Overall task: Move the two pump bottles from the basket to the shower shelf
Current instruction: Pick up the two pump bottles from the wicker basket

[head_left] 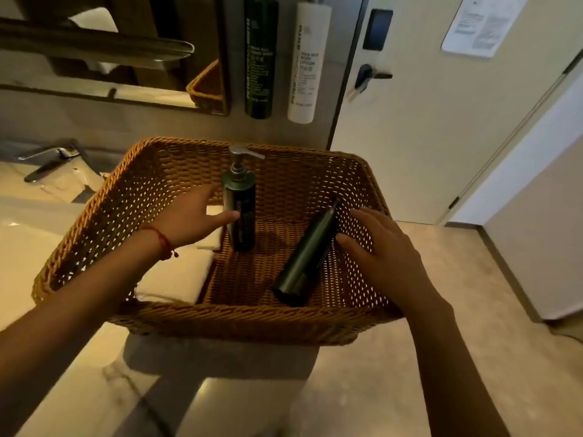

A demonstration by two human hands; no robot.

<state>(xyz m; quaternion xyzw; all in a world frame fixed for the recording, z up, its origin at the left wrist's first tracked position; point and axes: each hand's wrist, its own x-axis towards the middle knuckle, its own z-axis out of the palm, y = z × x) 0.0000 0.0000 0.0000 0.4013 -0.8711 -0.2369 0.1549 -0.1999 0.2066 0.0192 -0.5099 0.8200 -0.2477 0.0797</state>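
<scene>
A brown wicker basket (220,320) sits on the counter edge. Inside it, one dark green pump bottle (242,212) stands upright with a silver pump. A second dark green bottle (307,260) lies tilted against the basket's right wall, its top pointing away from me. My left hand (192,217) reaches into the basket, fingers spread, with the thumb touching the upright bottle's side. My right hand (383,257) is spread open just right of the lying bottle, thumb near its body. Neither hand has closed around a bottle.
White folded towels (176,275) lie in the basket's left part. A faucet (47,159) and sink are at the left. Green and white tubes (260,55) hang on the wall behind. A door (441,121) with a handle stands to the right.
</scene>
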